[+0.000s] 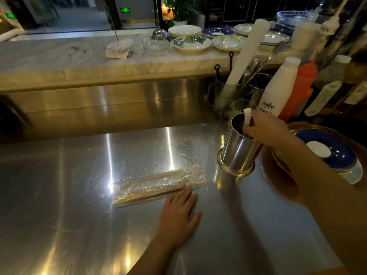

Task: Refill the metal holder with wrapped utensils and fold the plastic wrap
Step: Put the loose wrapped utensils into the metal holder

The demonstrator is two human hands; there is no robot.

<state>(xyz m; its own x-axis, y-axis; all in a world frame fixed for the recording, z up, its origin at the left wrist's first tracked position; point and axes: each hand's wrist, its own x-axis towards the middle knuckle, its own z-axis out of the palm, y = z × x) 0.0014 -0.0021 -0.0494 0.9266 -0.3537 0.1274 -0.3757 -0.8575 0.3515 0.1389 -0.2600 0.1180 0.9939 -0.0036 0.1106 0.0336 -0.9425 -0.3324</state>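
A shiny metal holder stands on the steel counter at the right. My right hand is over its mouth, pinching a white wrapped utensil that pokes up out of the holder. A bundle of wrapped utensils in clear plastic wrap lies flat in the middle of the counter. My left hand rests palm down on the counter, fingers spread, its fingertips touching the bundle's near edge.
Right of the holder sit a blue plate on a stack, a white bottle, an orange bottle and a jug of tools with a white roll. Plates line the marble ledge behind.
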